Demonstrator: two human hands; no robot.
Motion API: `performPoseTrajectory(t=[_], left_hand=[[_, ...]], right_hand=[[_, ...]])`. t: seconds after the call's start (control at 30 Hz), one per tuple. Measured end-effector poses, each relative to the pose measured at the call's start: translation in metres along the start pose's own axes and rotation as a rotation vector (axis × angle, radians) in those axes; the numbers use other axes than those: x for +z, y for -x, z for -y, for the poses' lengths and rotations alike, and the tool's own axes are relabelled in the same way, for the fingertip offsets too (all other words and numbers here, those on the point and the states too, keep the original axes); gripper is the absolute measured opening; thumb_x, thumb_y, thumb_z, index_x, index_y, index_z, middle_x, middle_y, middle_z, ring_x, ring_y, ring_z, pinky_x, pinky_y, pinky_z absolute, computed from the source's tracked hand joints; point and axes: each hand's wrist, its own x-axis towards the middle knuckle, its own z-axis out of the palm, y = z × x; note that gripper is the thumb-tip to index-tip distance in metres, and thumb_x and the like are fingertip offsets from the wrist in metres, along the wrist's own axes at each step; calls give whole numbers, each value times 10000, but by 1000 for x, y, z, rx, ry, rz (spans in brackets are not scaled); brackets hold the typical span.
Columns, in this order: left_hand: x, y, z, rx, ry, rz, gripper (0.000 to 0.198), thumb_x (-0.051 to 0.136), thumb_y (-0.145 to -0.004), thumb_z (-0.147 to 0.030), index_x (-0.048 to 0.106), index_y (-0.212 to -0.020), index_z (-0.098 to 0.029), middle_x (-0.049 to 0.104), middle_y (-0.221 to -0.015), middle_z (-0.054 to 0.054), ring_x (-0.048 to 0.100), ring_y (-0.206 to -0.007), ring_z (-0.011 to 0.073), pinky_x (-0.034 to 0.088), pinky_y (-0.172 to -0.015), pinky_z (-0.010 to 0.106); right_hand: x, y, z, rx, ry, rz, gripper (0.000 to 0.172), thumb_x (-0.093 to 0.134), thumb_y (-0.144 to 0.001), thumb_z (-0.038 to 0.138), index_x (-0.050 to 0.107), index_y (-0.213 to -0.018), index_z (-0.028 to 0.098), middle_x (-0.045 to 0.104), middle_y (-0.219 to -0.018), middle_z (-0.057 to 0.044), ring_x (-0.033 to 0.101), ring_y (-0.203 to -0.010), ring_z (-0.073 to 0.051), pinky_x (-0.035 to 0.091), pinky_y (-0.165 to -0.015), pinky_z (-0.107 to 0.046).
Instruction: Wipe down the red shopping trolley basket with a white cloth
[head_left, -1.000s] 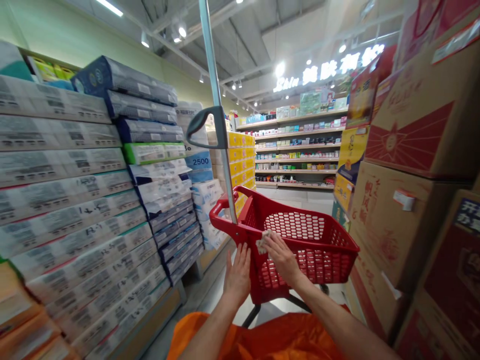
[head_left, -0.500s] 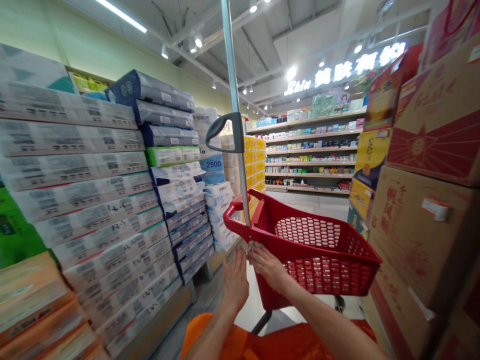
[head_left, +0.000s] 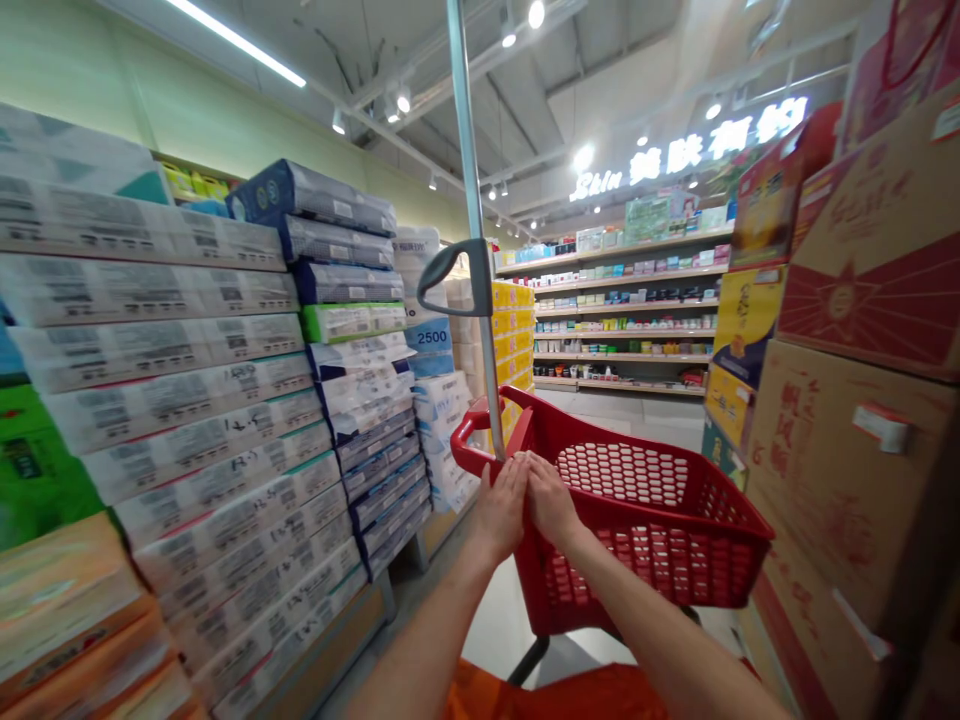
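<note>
head: red cart (head_left: 637,515) on pale shop floor (head_left: 495,615)

Pale green wall (head_left: 67,60) running along the left, grey ceiling (head_left: 607,75) stretching overhead, white strip light (head_left: 236,38) and round spotlights (head_left: 536,14) glowing, illuminated "Skin" sign (head_left: 682,153) shining above tiered retail shelves (head_left: 645,357), low wood-toned display platform (head_left: 337,635) standing at lower left, whitish floor (head_left: 495,620) reflecting light.

A red, perforated shopping cart (head_left: 645,515) stands upright on pale floor (head_left: 499,620).

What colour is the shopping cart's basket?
The basket is red, best seen in the head view.
</note>
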Motion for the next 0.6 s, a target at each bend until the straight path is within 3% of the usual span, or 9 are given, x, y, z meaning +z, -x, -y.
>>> performPoseTrajectory(t=[0.1, 0.17, 0.27, 0.4, 0.5, 0.6], left_hand=[[-4, -2, 5, 29, 15, 126, 604, 334, -734, -87, 273, -1331, -156, 329, -1384, 53, 243, -1288, 177, 163, -1048, 503], [-7, -2, 7, 19, 13, 162, 604, 339, -739, -98, 270, -1335, -163, 326, -1386, 52, 230, -1293, 182, 175, -1045, 499], [-10, -3, 5, 22, -4, 187, 599, 357, -742, -118, 281, -1335, -153, 323, -1387, 66, 203, -1302, 199, 129, -1059, 496], [-12, -8, -3, -28, -29, 241, 553, 349, -768, -169, 318, -1318, -121, 288, -1400, 89, 162, -1314, 219, 105, -1056, 511], [-11, -9, -3, -77, -44, 283, 557, 336, -771, -168, 304, -1326, -129, 261, -1411, 79, 153, -1316, 215, 118, -1050, 518], [-12, -4, 5, -73, -64, 311, 586, 331, -748, -126, 287, -1333, -137, 238, -1419, 72, 146, -1318, 206, 108, -1044, 533]], right_hand=[[-24, 42, -40, 24, 40, 25, 439, 346, -759, 34, 585, -1088, 199, 540, -1199, -78, 482, -1103, -212, 393, -927, -441], [-45, 67, -70, 143, 91, -7, 449, 323, -724, 21, 620, -1014, 195, 577, -1141, -86, 530, -1035, -218, 426, -883, -442], [-60, 80, -87, 266, 92, -35, 443, 318, -685, 23, 635, -951, 182, 604, -1082, -89, 552, -994, -210, 457, -852, -410], [-28, 45, -40, 141, -18, 59, 440, 443, -690, 101, 556, -1111, 159, 533, -1191, -103, 474, -1104, -225, 401, -930, -412], [4, 16, -1, 213, 16, -36, 343, 534, -727, 207, 584, -1064, 163, 569, -1123, -130, 494, -1059, -268, 396, -905, -474], [5, 22, -3, 245, -84, -119, 210, 452, -820, 229, 627, -930, 193, 628, -986, -85, 551, -961, -211, 442, -857, -408]])
